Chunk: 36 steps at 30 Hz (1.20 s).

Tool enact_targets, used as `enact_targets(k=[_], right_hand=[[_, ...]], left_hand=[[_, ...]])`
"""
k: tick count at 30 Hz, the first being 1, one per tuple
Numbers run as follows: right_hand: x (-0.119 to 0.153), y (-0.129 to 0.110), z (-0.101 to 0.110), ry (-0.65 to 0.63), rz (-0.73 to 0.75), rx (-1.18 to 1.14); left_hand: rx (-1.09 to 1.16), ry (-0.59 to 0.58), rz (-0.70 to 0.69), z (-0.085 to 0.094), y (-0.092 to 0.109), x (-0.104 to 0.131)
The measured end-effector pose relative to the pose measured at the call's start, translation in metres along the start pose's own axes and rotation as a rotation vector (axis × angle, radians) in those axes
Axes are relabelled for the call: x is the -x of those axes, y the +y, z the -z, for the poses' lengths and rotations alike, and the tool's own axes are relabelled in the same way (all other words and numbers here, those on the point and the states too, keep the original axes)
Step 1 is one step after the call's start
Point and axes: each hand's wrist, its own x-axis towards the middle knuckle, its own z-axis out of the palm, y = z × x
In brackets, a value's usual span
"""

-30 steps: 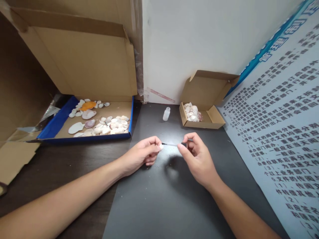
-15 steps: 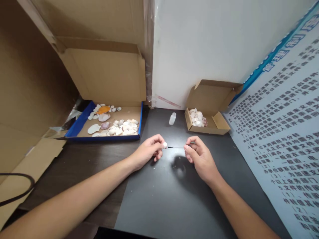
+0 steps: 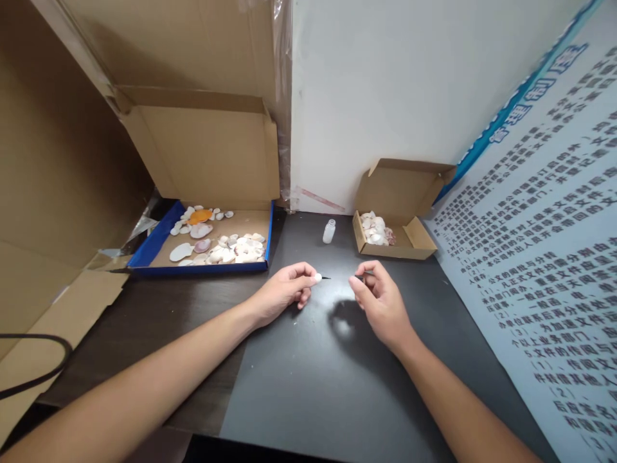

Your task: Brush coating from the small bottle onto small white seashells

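Note:
My left hand (image 3: 290, 285) is closed in a pinch over the middle of the table. Between thumb and forefinger it grips a small white cap (image 3: 318, 278), from which a thin dark tip (image 3: 326, 278) points right. Facing it across a short gap, my right hand (image 3: 378, 297) is closed too, thumb against fingers. A tiny dark bit shows at its fingertips, too small to name. Behind the hands stands a small bottle (image 3: 328, 233) without a cap, whitish and translucent.
To the left, an open blue-edged cardboard box (image 3: 197, 270) holds several shells (image 3: 236, 249) and an orange piece (image 3: 199, 217). A smaller open box (image 3: 409, 252) with shells (image 3: 375, 229) stands back right. A printed poster (image 3: 544, 225) borders the dark table (image 3: 289, 399).
My right hand has shifted slightly left and up, narrowing the gap to my left hand. The fine line that ran between the hands no longer shows. The camera view has shifted slightly.

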Motion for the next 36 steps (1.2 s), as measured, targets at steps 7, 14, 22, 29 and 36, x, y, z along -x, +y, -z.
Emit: enact_targets(k=[7,14,22,29,36], right_hand=[[0.000,0.008,-0.002,-0.052,-0.004,0.035],[0.001,0.000,-0.002,-0.038,0.064,0.076],[0.003,-0.003,-0.002,-0.110,0.018,-0.034],[0.005,-0.005,-0.003,-0.028,0.075,0.074],[0.007,-0.009,-0.002,-0.022,0.102,0.160]], left_hand=[[0.011,-0.013,0.006,0.001,0.002,0.000],[-0.001,-0.025,-0.010,0.001,0.003,0.001],[0.014,-0.026,-0.008,0.003,0.001,0.001],[0.009,-0.031,-0.007,0.003,0.002,0.001],[-0.013,-0.039,-0.002,0.004,0.001,0.002]])
